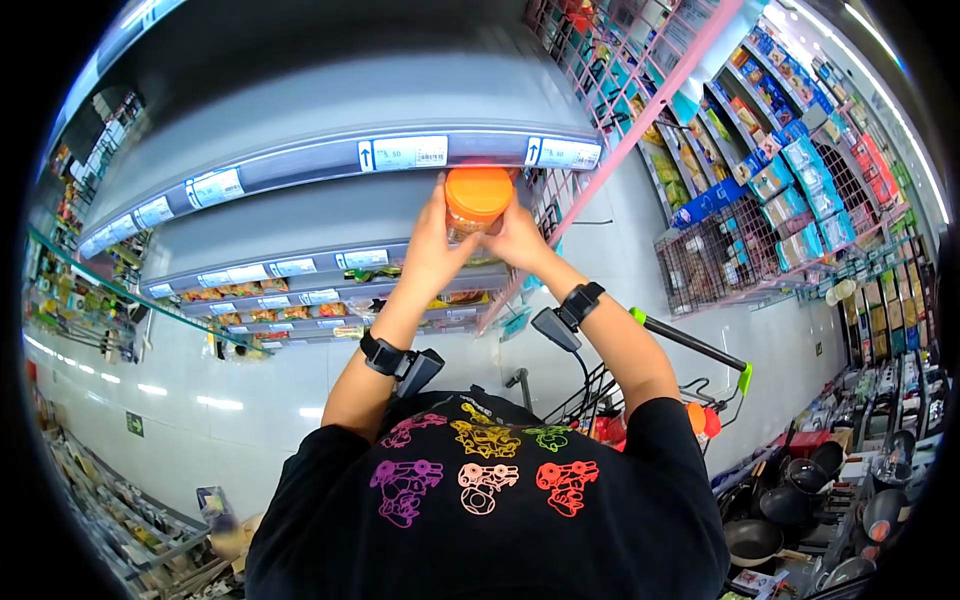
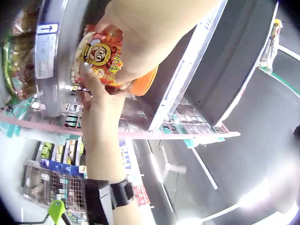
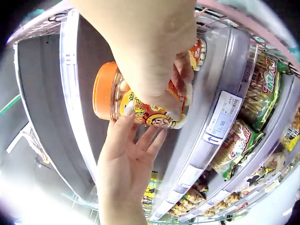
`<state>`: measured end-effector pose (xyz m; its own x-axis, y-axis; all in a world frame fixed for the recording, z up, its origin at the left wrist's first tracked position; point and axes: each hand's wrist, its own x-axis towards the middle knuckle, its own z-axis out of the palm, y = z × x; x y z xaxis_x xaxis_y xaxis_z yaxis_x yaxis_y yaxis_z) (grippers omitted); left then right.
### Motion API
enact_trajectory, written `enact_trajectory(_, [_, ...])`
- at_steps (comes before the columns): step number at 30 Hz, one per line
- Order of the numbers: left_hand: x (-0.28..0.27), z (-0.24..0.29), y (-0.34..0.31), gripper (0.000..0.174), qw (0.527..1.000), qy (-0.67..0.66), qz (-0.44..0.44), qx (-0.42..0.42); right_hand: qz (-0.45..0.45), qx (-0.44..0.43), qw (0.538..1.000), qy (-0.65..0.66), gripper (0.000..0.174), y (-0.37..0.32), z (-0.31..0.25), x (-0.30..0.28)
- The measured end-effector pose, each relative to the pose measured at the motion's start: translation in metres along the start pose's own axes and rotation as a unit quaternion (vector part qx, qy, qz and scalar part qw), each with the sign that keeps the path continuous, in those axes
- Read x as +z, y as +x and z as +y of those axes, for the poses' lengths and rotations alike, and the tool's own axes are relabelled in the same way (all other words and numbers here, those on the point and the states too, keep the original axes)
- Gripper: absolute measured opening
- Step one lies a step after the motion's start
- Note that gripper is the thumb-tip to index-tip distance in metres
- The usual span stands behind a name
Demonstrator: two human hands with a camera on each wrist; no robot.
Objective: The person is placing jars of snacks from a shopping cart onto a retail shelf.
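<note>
A clear plastic jar with an orange lid (image 1: 478, 192) is held between both hands at the front of a shelf. Its red and yellow label (image 2: 104, 55) carries a cartoon face, and pale nut-like pieces show through the wall. My left hand (image 1: 434, 243) grips the jar from the left, its thumb and fingers (image 3: 149, 139) spread along the side in the right wrist view. From the other side my right hand (image 1: 517, 240) holds it, thumb along the label in the left wrist view. Beyond the right hand, part of another similar jar (image 3: 198, 55) shows on the shelf.
Price tags line the shelf edge (image 1: 300, 165). Lower shelves hold bagged snacks (image 3: 238, 140). A pink wire rack side (image 1: 640, 125) borders the shelf at right. Near my right elbow stands a shopping cart (image 1: 690, 340) with goods inside. Pans (image 1: 790, 505) lie at lower right.
</note>
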<state>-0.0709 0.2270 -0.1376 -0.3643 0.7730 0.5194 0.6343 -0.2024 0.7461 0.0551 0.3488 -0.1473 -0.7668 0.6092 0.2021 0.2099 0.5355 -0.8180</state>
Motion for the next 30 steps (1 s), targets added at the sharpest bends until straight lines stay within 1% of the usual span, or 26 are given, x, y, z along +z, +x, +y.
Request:
enact_trajectory(1, [0.003,-0.005,-0.001,0.086,0.999,0.026,0.017,0.021,0.031,-0.048,0.998,-0.033,0.077,0.004,0.004,0.002])
enact_trajectory(2, [0.006,-0.009,-0.002,0.085,0.997,0.052,0.033,0.041,0.032,-0.057,0.997,-0.052,0.075,0.009,0.011,0.005])
enact_trajectory(3, [0.006,-0.009,-0.002,0.085,0.998,0.045,0.030,0.017,0.033,-0.066,0.995,-0.072,0.074,0.015,0.018,0.007])
enact_trajectory(4, [0.008,-0.018,0.000,0.085,0.999,0.029,0.031,0.012,0.035,-0.074,0.992,-0.092,0.073,0.020,0.020,0.009])
enact_trajectory(5, [0.013,-0.032,0.002,0.086,0.999,0.014,0.031,0.006,0.038,-0.066,0.995,-0.066,0.072,0.023,0.023,0.012])
enact_trajectory(6, [0.012,-0.034,0.005,0.087,1.000,-0.002,0.031,0.000,0.041,-0.058,0.997,-0.040,0.071,0.025,0.024,0.015])
enact_trajectory(7, [0.010,-0.035,0.006,0.089,0.999,-0.013,0.005,-0.036,0.045,-0.050,0.998,-0.013,0.070,0.027,0.024,0.018])
enact_trajectory(9, [0.006,-0.034,0.010,0.094,0.993,-0.035,-0.048,-0.105,0.077,-0.068,0.993,-0.054,0.071,0.030,0.027,0.023])
enact_trajectory(10, [0.008,-0.037,0.011,0.094,0.995,-0.036,-0.020,-0.092,0.095,-0.079,0.989,-0.076,0.071,0.033,0.029,0.024])
enact_trajectory(12, [0.019,-0.047,0.007,0.095,0.996,-0.038,0.034,-0.069,0.126,-0.043,0.990,-0.050,0.071,0.037,0.033,0.029])
enact_trajectory(13, [0.022,-0.052,0.006,0.097,0.997,-0.051,0.032,-0.043,0.141,-0.024,0.989,-0.036,0.071,0.038,0.036,0.032])
enact_trajectory(16, [0.036,-0.063,0.001,0.094,0.991,-0.119,0.034,-0.060,0.147,0.038,0.986,0.070,0.070,0.035,0.041,0.041])
enact_trajectory(17, [0.043,-0.067,0.001,0.092,0.977,-0.193,0.025,-0.090,0.162,0.056,0.980,0.098,0.067,0.033,0.042,0.044])
enact_trajectory(19, [0.054,-0.072,0.003,0.089,0.930,-0.336,0.007,-0.148,0.189,0.091,0.966,0.154,0.060,0.031,0.040,0.048])
enact_trajectory(20, [0.055,-0.076,0.005,0.085,0.919,-0.356,-0.004,-0.172,0.192,0.104,0.948,0.233,0.055,0.031,0.040,0.048])
enact_trajectory(22, [0.048,-0.062,0.012,0.078,0.892,-0.394,-0.028,-0.220,0.193,0.130,0.893,0.385,0.045,0.030,0.040,0.049])
enact_trajectory(25, [0.040,-0.035,0.022,0.064,0.824,-0.470,0.004,-0.315,0.187,0.112,0.847,0.485,0.040,0.031,0.043,0.048])
enact_trajectory(28, [0.054,-0.059,0.034,0.054,0.805,-0.500,0.032,-0.318,0.122,0.112,0.810,0.563,0.045,0.033,0.045,0.046])
enact_trajectory(29, [0.056,-0.068,0.039,0.049,0.802,-0.503,0.013,-0.321,0.112,0.120,0.808,0.566,0.049,0.034,0.045,0.045])
enact_trajectory(30, [0.057,-0.072,0.044,0.050,0.802,-0.501,0.022,-0.326,0.101,0.127,0.806,0.569,0.052,0.036,0.042,0.044])
